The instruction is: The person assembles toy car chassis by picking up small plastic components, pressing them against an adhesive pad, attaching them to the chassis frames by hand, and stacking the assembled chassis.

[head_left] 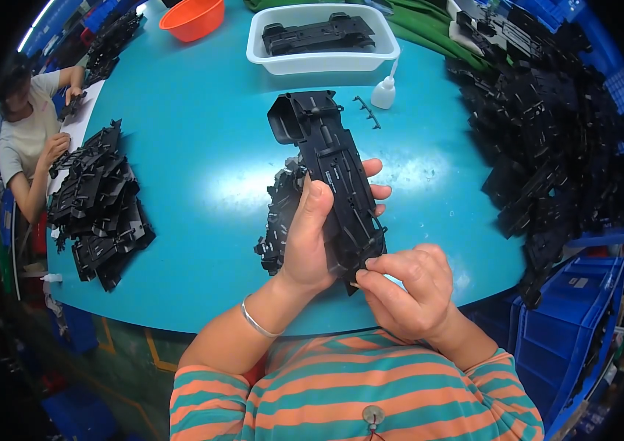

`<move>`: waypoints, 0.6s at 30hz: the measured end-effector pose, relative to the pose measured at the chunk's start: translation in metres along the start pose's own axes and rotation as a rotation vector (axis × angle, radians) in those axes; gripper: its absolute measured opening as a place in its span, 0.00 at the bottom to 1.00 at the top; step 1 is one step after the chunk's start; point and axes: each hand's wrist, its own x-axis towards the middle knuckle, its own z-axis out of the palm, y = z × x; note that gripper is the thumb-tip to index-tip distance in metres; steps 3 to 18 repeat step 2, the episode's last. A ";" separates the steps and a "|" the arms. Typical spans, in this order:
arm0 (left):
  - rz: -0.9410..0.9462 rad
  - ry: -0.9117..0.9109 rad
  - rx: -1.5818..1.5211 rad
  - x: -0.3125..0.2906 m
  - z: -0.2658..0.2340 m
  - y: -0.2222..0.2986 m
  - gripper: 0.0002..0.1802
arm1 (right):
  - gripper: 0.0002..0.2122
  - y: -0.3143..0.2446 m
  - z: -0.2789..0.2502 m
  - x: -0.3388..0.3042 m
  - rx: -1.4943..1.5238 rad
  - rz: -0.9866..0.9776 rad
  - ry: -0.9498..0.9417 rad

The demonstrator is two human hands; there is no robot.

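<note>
My left hand [310,235] is closed round a long black plastic chassis part [337,158], thumb on its face and fingertips showing past its right edge. The part is tilted, its boxy open end pointing away from me. At its near end my right hand [411,287] is closed in a pinch, thumb and forefinger against the lower right corner. What those fingertips hold, if anything, is too small to tell. Under and left of my left hand, a cluster of small black plastic parts [276,220] lies on the teal table [201,242].
A white tub [323,65] with black chassis parts stands at the back, beside an orange bowl [192,20]. A white squeeze bottle [384,94] and thin black strip [366,112] lie nearer. Black parts pile at left [98,198] and right [547,140]. A co-worker [32,132] handles parts, far left.
</note>
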 end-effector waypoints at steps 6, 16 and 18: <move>0.004 -0.006 0.037 0.000 -0.001 0.000 0.39 | 0.11 0.000 0.000 0.000 -0.004 -0.006 -0.020; 0.004 -0.006 0.037 0.000 -0.001 0.000 0.39 | 0.11 0.000 0.000 0.000 -0.004 -0.006 -0.020; 0.004 -0.006 0.037 0.000 -0.001 0.000 0.39 | 0.11 0.000 0.000 0.000 -0.004 -0.006 -0.020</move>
